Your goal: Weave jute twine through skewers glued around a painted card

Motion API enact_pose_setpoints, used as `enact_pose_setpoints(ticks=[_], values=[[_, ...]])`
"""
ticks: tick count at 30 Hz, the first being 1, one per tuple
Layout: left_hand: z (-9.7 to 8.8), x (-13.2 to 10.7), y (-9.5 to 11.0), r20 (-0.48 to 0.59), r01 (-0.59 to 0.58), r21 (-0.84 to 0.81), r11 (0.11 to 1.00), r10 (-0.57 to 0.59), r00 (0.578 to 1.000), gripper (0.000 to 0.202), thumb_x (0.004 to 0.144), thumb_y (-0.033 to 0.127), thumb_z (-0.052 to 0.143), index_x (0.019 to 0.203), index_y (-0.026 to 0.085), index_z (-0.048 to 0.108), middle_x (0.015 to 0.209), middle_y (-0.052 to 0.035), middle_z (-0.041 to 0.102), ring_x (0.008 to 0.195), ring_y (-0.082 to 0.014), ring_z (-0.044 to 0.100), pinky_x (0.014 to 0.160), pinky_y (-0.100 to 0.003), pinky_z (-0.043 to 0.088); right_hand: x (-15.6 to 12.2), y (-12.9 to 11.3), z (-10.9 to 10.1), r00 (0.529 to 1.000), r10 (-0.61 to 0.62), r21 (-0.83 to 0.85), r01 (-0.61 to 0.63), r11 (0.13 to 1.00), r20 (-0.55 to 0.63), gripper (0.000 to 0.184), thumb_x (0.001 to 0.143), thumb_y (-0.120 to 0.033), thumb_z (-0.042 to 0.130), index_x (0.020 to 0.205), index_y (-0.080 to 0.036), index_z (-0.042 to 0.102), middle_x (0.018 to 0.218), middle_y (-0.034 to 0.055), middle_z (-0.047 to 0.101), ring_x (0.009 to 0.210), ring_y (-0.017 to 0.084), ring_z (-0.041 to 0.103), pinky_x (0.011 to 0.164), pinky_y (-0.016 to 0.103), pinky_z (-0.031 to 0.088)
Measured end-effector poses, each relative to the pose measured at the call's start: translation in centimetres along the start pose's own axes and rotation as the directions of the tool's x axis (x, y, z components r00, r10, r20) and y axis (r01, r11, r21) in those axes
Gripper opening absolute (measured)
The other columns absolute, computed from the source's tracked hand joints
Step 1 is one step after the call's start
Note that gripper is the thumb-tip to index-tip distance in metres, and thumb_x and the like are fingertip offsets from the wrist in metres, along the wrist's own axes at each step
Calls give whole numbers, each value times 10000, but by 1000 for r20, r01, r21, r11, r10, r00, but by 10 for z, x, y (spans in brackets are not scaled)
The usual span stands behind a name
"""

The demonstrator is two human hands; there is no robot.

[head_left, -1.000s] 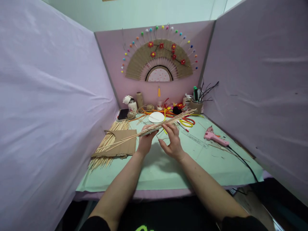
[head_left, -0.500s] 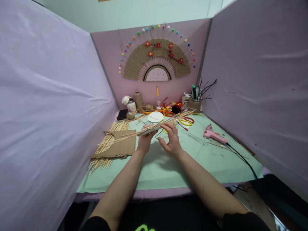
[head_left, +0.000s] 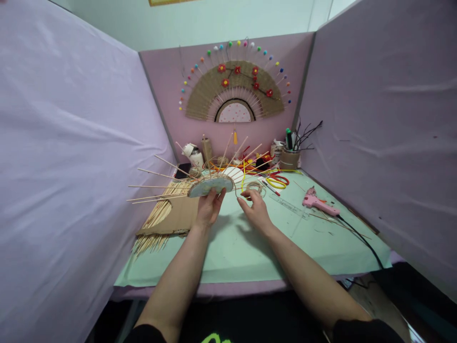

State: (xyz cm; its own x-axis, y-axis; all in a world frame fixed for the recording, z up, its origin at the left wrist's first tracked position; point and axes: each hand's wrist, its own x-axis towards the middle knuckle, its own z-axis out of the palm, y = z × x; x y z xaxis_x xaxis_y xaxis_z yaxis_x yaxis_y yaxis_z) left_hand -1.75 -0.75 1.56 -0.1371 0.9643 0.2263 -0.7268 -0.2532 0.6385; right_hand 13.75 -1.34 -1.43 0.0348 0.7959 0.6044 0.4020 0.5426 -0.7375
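My left hand is closed on the lower edge of a half-round fan base, pale and patterned on the face toward me. Thin wooden sticks fan out from its curved rim to the left, the back and the right. From the base's right end a thin strand of twine runs down to my right hand, whose thumb and forefinger are pinched at it. Behind the right hand lies a loose coil of twine.
Cardboard lies on a pile of sticks at left. A pink glue gun with a black cord, a clear ruler and yellow-red scissors lie at right. A finished fan hangs on the back panel.
The fan base has tilted from nearly edge-on, so its pale face now shows and the sticks spread out. My right hand has come off the sticks toward the twine beside the base.
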Motion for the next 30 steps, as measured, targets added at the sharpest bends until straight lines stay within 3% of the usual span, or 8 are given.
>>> enact_pose_setpoints(ticks=[3,6,9,12,18,21,24,30], values=[[1,-1,0,0,13,-13,1000,-13,1000,335,635,194,781,932,227,630,1008,23,682,1023,-138,600,975,-357,441,-1,6,4,993,95,-43,-92,995,68,401,748,-436,622,1028,-153,572,1084,139,613,1038,259,557,880,437,444],[1,-1,1,4,20,-32,999,-20,1000,325,632,180,782,917,227,633,987,35,684,1009,-129,603,981,-354,437,-2,1,2,974,93,80,-112,990,207,442,792,-422,586,1145,-162,523,983,95,665,937,216,616,840,387,470],[-1,1,3,-2,14,-58,998,-14,1000,311,642,171,776,913,232,636,990,42,684,993,-116,606,972,-334,444,-4,-9,-2,974,-18,201,-28,979,225,275,877,-381,476,1040,-185,579,830,43,677,774,165,631,746,308,485],[-4,3,4,-33,10,-98,995,-13,999,274,667,186,762,907,237,639,975,50,687,963,-103,612,948,-307,465,-3,-14,-6,979,-100,182,67,981,176,239,890,-358,460,858,-194,629,864,48,680,803,166,622,754,289,471],[-7,7,6,-66,28,-111,993,-36,997,213,721,203,723,911,252,643,979,54,686,960,-99,613,918,-278,482,1,-10,-10,988,-50,111,34,993,147,243,881,-364,478,816,-189,633,787,32,657,723,159,585,689,275,444],[-10,11,13,-99,1,-136,991,-14,995,178,743,202,703,898,266,645,972,64,687,925,-83,618,866,-243,496,4,-7,-16,997,1,86,-7,996,73,254,853,-399,516,768,-186,627,642,2,573,583,133,493,574,259,397],[-13,15,19,-145,-22,-138,990,1,989,146,760,200,685,880,273,642,972,72,686,909,-75,617,839,-228,499,10,-4,-26,994,75,117,-66,991,-75,252,805,-428,574,768,-183,624,570,-26,496,513,113,407,508,248,348],[-13,16,21,-152,-25,-100,995,9,988,147,758,190,683,874,268,635,952,58,691,884,-85,623,804,-240,505,26,9,-45,923,129,265,-31,964,-363,257,742,-397,646,854,-168,619,731,9,590,662,134,523,661,279,442]])
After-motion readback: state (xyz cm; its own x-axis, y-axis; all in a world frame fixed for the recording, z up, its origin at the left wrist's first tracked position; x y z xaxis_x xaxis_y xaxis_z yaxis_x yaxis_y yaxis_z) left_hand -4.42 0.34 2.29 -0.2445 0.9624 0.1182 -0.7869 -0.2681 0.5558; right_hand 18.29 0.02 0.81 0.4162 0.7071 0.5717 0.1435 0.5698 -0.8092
